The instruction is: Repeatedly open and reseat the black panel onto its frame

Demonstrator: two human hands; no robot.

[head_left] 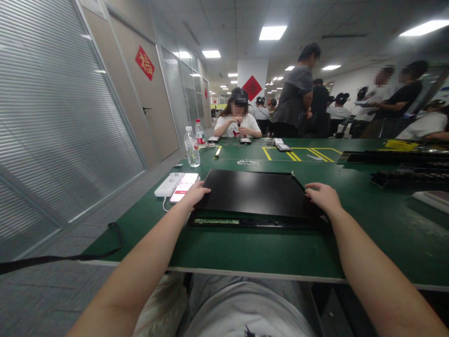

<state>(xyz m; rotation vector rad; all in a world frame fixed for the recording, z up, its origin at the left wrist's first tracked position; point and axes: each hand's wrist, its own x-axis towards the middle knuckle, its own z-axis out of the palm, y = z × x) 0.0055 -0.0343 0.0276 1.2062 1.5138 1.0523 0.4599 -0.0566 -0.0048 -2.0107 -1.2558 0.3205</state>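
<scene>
A flat black panel [254, 193] lies on the green table [245, 243], near its front edge, over a darker base showing a strip of green circuit board [216, 221]. The left hand [195, 193] grips the panel's left edge, fingers curled together over it. The right hand [323, 195] holds the right edge, fingers together on top. Just left of the panel lie a phone [184, 186] and a white power bank [166, 186]. Beyond the panel stand two water bottles [192, 147]. Right of the panel sit black trays [410, 175].
</scene>
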